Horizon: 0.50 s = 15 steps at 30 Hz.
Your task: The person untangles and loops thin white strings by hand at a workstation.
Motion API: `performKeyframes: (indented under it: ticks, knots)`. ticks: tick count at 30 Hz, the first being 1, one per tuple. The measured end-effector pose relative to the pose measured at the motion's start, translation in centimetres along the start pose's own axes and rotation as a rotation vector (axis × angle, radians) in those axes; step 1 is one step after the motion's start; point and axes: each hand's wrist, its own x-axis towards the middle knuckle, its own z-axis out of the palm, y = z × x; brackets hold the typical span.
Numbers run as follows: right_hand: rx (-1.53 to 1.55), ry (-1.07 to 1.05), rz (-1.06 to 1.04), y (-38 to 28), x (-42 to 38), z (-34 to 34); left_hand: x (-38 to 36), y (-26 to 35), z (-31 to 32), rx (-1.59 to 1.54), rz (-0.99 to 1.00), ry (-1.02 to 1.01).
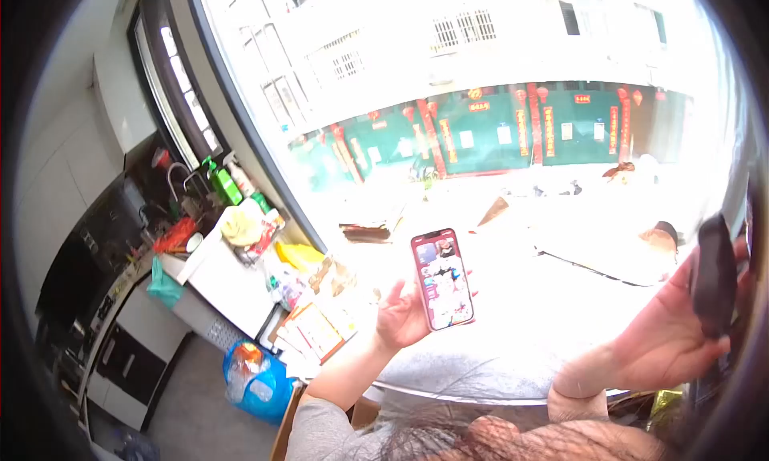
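My left hand (400, 315) is closed round a smartphone (444, 281), held upright above the pale table, with its lit screen facing me. Small colourful pictures fill the screen, too small to make out. At the right edge, my right hand (661, 333) is raised close to the camera. Its fingers are around a dark, elongated object (714, 277) whose kind I cannot make out, and part of that hand is cut off by the dark rim of the view.
A large window (481, 52) stands ahead. To the left are an orange-and-white box (315, 331), a green pump bottle (224, 182) and a white countertop (228, 281). A blue plastic bag (260, 385) sits on the floor. The table (481, 365) is partly washed out by glare.
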Motion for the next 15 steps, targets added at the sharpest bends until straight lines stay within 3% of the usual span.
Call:
performKeyframes:
  ticks: [2, 3, 5, 6, 8, 9, 10, 12, 13, 15]
  knots:
    - [0.014, 0.041, -0.187, -0.9, 0.5, -0.4, -3.2, -1.2, 1.5, -0.21, 0.029, 0.064]
    - [0.144, -0.198, -0.222, 3.0, 6.5, 1.5, 4.3, -6.0, 1.1, -0.374, 0.315, -0.103]
    - [0.679, -0.594, 0.03, 0.1, 4.5, -0.2, -3.9, -6.6, 0.4, -0.429, 0.235, 0.186]
    - [0.518, -0.399, -0.083, -2.0, 2.5, -1.4, -11.2, -3.1, 1.6, -0.281, 0.095, 0.44]
    - [0.402, -0.325, -0.194, -3.5, 2.0, -1.1, -16.9, -5.0, 2.4, -0.355, 0.155, 0.692]
    - [0.339, -0.244, -0.292, -4.1, 1.5, -1.3, -19.7, -5.8, 3.4, -0.361, 0.097, 0.943]
    - [0.451, -0.263, -0.3, -4.8, 1.2, -1.5, -20.6, -4.5, 4.6, -0.369, 0.0, 1.024]
    - [0.429, -0.361, -0.386, -4.5, 1.5, -1.0, -29.8, -6.5, -4.4, -0.675, -0.412, 0.779]
    - [0.443, -0.425, -0.448, -4.4, 1.5, -0.8, -32.7, -8.3, -3.6, -0.395, -0.311, 0.95]
    - [0.397, -0.433, -0.443, -5.6, 2.5, -0.8, -34.2, -9.6, -4.8, -0.365, -0.369, 0.902]
